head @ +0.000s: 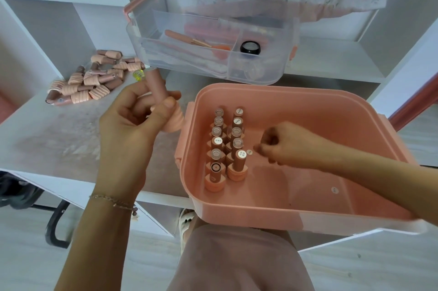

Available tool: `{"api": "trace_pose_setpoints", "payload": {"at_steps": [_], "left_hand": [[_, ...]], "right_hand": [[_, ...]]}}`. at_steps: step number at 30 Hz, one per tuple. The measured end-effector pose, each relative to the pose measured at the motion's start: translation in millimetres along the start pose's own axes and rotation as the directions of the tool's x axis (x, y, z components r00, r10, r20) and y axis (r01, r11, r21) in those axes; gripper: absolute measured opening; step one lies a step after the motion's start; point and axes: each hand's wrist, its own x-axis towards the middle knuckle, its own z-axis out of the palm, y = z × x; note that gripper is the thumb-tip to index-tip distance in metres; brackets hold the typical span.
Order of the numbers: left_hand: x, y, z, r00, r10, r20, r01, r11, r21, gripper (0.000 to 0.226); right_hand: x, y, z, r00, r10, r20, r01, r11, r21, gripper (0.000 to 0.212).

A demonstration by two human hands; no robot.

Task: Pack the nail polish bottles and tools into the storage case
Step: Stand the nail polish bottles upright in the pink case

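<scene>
Two rows of upright brown-capped bottles (226, 146) stand inside the pink case (308, 105). Loose bottles (94, 79) lie heaped well left of the case.

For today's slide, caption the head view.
Left hand holds a bottle; two rows stand in the pink case.

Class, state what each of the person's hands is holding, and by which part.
The left hand grips a nail polish bottle around its middle. The right hand is curled; what it holds cannot be told.
</scene>
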Motion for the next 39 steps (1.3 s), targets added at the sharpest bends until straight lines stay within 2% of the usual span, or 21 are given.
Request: {"api": "trace_pose_setpoints", "payload": {"at_steps": [3,5,7,11,16,19,22,24,27,29,32,34,39], "left_hand": [[-1,9,3,0.998,0.018,0.057,-0.020,0.999,0.040,0.026],[-4,12,5,0.996,0.010,0.086,-0.015,0.999,0.051,0.020],[-8,16,9,0.993,0.007,0.120,-0.015,0.997,0.070,0.015],[-14,20,17,0.991,0.009,0.137,-0.023,0.994,0.104,0.013],[-23,20,22,0.991,0.020,0.135,-0.032,0.995,0.092,0.017],[-24,19,23,0.987,0.003,0.158,-0.022,0.993,0.116,0.017],[-24,18,21,0.970,0.002,0.241,-0.046,0.983,0.177,0.016],[-23,16,19,0.970,-0.013,0.241,-0.032,0.983,0.182,0.015],[-22,6,16,0.990,-0.052,0.133,0.025,0.981,0.194,0.011],[-21,-3,15,0.991,-0.104,0.081,0.082,0.968,0.236,0.017],[-20,-15,14,0.981,-0.193,0.031,0.181,0.958,0.222,0.027],[-20,-20,12,0.968,-0.249,0.020,0.241,0.955,0.174,0.029],[-19,-25,9,0.969,-0.246,0.034,0.241,0.964,0.113,0.027]], "right_hand": [[-3,-11,-9,0.968,-0.112,-0.227,0.129,0.990,0.065,0.029],[-9,-23,-12,0.933,-0.219,-0.284,0.282,0.938,0.201,0.017],[-17,-36,-14,0.916,-0.321,-0.242,0.389,0.857,0.336,0.004],[-29,-55,-9,0.889,-0.436,-0.140,0.451,0.785,0.423,0.020],[-36,-61,-1,0.869,-0.456,-0.193,0.491,0.747,0.447,0.025],[-35,-57,-2,0.864,-0.465,-0.191,0.500,0.753,0.428,0.022],[-33,-49,-8,0.872,-0.466,-0.150,0.482,0.769,0.419,0.011],[-32,-40,-15,0.874,-0.486,-0.022,0.449,0.788,0.422,0.005],[-29,-23,-19,0.856,-0.475,0.204,0.379,0.845,0.377,0.007],[-30,-15,-14,0.850,-0.457,0.262,0.378,0.876,0.300,0.004],[-29,-7,-2,0.857,-0.432,0.282,0.394,0.901,0.181,0.015],[-29,-5,6,0.850,-0.427,0.309,0.407,0.904,0.130,0.012],[-22,1,22,0.878,-0.392,0.276,0.417,0.908,-0.039,0.006]]}}
